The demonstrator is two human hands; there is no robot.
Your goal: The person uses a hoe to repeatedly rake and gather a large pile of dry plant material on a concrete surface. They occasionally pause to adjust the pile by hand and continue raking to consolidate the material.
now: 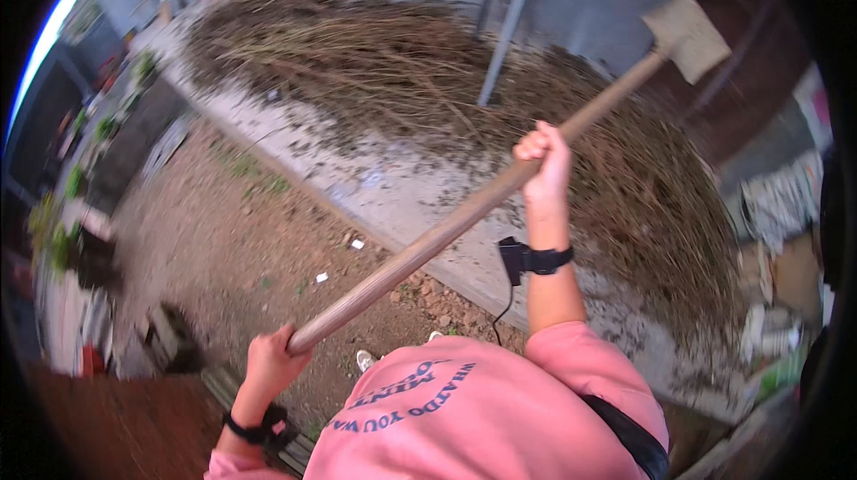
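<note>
Both my hands are on the long wooden handle (415, 254) of a hoe, which slants up to the right across the view. My left hand (271, 361) grips its butt end, low and left of my body. Higher up the shaft, my right hand (548, 162) is closed around the wood. The wide, pale hoe blade (689, 37) is raised at the upper right, before a dark brown surface. Each wrist wears a black strap; a small device (514, 260) with a cable is on the right one.
A big heap of dry stalks (375, 58) lies along a concrete strip (402, 192). A metal pole (512, 25) stands at the heap. Bare soil (227, 246) is before my feet. Concrete blocks (171, 336) sit left; sacks (783, 195) and clutter line the right.
</note>
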